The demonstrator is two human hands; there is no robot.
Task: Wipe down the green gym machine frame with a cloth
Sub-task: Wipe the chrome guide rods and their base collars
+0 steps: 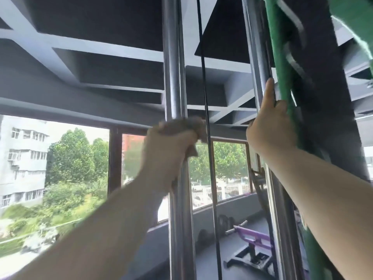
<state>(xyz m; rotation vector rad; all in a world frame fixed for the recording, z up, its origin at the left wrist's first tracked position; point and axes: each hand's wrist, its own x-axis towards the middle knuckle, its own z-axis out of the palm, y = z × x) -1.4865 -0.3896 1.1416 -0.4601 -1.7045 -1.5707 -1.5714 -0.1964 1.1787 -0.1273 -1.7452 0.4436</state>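
The green machine frame (279, 57) rises as an upright post at the right. Two chrome guide rods stand beside it, the left rod (174, 67) and the right rod (255, 57). My left hand (169, 152) grips a grey cloth (191, 126) wrapped round the left chrome rod at about mid height. My right hand (268, 126) grips the right chrome rod next to the green post, thumb pointing up along it. The view is tilted upward and blurred.
A thin black cable (204, 87) hangs between the two rods. A dark panel (327, 98) with chrome handles sits right of the green post. Below lie a purple bench (252, 239) and weight plates (224, 221) on the floor. Windows (60, 168) run along the back.
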